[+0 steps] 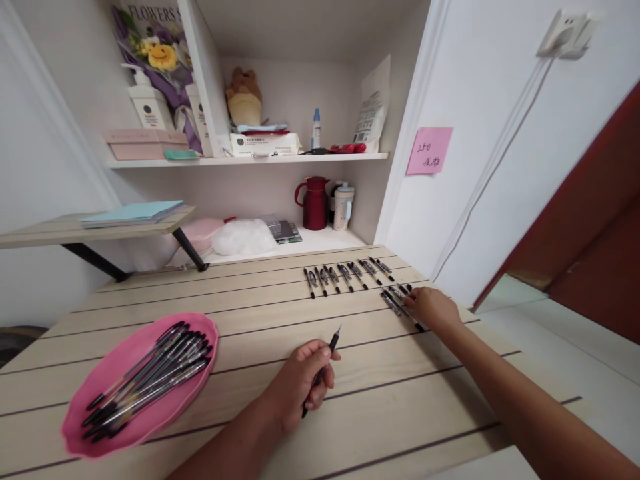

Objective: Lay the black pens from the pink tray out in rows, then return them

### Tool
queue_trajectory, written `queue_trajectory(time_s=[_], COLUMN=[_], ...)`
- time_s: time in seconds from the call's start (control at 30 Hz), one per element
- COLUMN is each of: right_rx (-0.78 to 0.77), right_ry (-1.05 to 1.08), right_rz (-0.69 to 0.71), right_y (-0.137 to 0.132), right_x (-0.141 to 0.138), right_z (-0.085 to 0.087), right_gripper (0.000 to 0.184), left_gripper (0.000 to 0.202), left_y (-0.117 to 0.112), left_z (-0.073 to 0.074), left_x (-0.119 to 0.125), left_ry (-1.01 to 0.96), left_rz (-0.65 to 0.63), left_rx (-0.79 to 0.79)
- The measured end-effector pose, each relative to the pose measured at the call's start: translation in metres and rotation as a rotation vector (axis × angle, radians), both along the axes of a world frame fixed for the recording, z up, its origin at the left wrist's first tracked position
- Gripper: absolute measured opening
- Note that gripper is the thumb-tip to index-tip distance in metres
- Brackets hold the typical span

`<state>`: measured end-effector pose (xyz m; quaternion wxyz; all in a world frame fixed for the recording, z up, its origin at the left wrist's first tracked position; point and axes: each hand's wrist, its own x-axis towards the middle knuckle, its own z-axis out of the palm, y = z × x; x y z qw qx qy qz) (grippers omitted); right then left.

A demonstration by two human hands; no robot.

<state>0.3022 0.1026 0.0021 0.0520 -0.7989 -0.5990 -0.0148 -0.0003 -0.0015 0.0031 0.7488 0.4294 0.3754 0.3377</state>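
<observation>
1 pen [334, 341] is in the left hand [313, 377], whose fingers are curled closed around its barrel, the tip jutting up past the thumb, above the middle of the slatted table [260, 333]. The right hand [433, 307] reaches to a small cluster of pens [391, 302] near the table's right edge; its fingers are bent together with the tips down at the pieces, but whether they grip 1 I cannot tell. At least 3 slim dark pieces show in that cluster, partly covered by the hand. Just behind it, toward the shelves, 7 small groups of pen parts [345, 278] stand side by side in a slanting row; the pieces within each group are too small to count surely. 1 pink tray [115, 350] with a wavy rim sits at the left, holding overlapping pens [155, 373], well more than 5, all inside the rim. Open slats lie between tray and left hand, and more stretch from the left hand to the right-hand cluster. The right forearm crosses the table's right edge. At the left rear, 1 raised stand [50, 230] narrows the room; behind the table, 1 red jug [315, 207] and 1 pale cup [343, 210] occupy the lower shelf.
</observation>
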Motion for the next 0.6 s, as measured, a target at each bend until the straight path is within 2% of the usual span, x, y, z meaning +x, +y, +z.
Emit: queue_trajectory(time_s=[0.23, 0.6], right_rx=[-0.017, -0.022], right_ry=[-0.001, 0.007], right_rz=[-0.006, -0.011], right_y=[0.0074, 0.0047], right_x=[0.0, -0.0036], right_z=[-0.0066, -0.0066], right_gripper=[0.029, 0.029], left_gripper=[0.026, 0.025], left_y=[0.0013, 0.0019], left_z=[-0.0001, 0.0015], left_x=[-0.0003, -0.0006], left_ry=[0.0, -0.007], left_rz=[-0.009, -0.01], left_rx=[-0.006, -0.025])
